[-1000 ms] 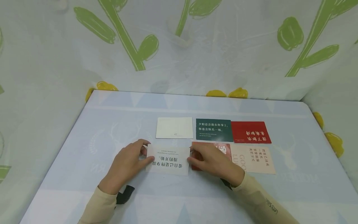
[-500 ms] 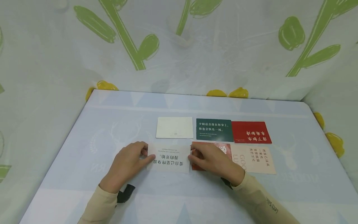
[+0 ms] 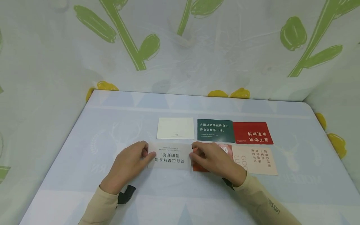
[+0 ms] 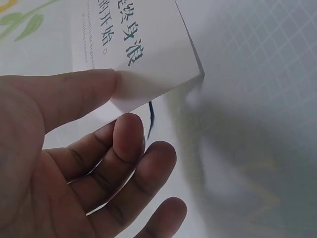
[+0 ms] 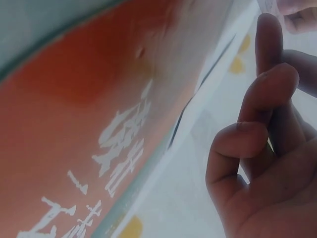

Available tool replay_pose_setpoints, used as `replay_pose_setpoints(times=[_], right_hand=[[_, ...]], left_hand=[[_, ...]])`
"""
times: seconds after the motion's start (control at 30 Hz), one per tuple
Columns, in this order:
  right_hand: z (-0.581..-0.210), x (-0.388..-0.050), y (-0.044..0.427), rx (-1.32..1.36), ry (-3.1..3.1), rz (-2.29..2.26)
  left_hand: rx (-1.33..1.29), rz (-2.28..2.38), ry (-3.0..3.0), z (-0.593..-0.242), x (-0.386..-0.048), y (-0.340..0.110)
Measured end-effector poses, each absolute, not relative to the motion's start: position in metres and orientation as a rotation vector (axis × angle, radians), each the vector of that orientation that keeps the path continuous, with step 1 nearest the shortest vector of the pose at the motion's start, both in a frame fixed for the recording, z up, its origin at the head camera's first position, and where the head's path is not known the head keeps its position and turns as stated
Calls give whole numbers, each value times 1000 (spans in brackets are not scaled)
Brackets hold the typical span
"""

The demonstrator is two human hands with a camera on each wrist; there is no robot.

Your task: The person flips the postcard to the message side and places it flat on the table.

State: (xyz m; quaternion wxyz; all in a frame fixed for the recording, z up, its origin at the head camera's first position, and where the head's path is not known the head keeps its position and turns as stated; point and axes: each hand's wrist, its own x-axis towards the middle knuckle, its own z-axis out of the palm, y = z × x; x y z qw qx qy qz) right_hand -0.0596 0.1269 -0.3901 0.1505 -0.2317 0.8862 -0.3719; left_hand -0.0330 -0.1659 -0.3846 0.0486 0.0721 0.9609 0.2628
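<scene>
A white card with dark printed characters [image 3: 171,157] is held between the two hands, seen upside down in the head view. My left hand [image 3: 129,162] pinches its left edge, thumb on the printed face; the left wrist view shows the thumb on the card [image 4: 148,54] and the other fingers curled below. On the card's right edge, my right hand [image 3: 217,161] pinches with thumb and index finger, above an orange-red card [image 3: 199,167] that it partly hides. In the right wrist view, the red card [image 5: 64,139] fills the left side beside the curled fingers [image 5: 270,94].
Behind the hands lie a blank white card [image 3: 175,128], a dark green card [image 3: 215,130] and a red card [image 3: 251,132] in a row. A pale pink card [image 3: 260,159] lies right of the orange-red one. A patterned cloth wall [image 3: 219,56] rises behind the table [image 3: 140,200].
The held card has tilted, its near edge moving away from the body, so its printed face looks shorter in the head view. Both hands keep their grip and have barely moved.
</scene>
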Motion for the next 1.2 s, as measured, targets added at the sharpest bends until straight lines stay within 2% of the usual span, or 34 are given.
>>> replay_pose_setpoints(times=[0.67,1.2], right_hand=[[-384,-56,136,-717,2641,-1231],[-385,-54,144,-794,2748,-1402]], left_hand=[[220,907,2864,-374,-29,-162],[316,1357,2799,-372,-26,-168]])
